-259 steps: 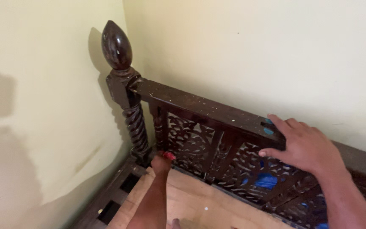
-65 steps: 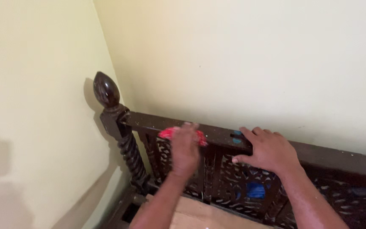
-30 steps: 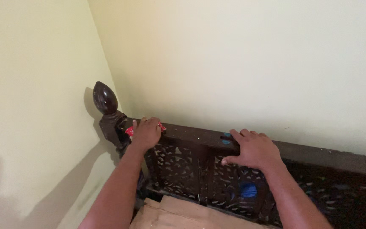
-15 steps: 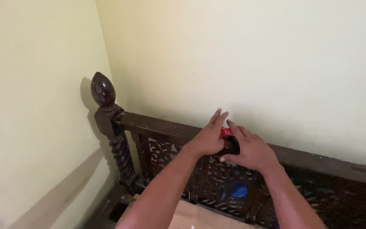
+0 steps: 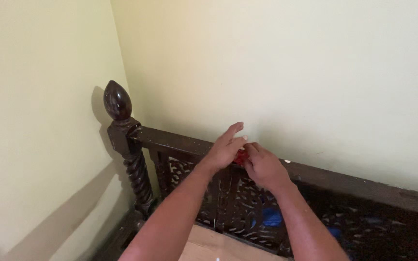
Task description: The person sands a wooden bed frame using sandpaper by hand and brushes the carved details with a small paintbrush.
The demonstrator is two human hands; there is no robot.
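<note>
Both hands meet on the top rail of a dark carved headboard that stands against a pale yellow wall in the corner of a room. The left hand lies across the rail with its fingers stretched out flat and pointing toward the wall; its grip is open, the palm pressing down rather than closing round anything. The right hand sits just beside it, touching it, with the fingers curled in toward the left palm. Between the two hands a small patch of red cloth shows, resting on the rail. Most of the cloth is hidden under the hands, and it cannot be told for sure whether the right grip is pinching it or only touching it.

To the left, the rail joins a corner post with a twisted shaft and an egg-shaped finial on top, well apart from the hands. Below the rail the headboard is pierced fretwork, with something blue showing through the holes. At the bottom edge, between the forearms, a pale wooden board lies in front of the headboard.
</note>
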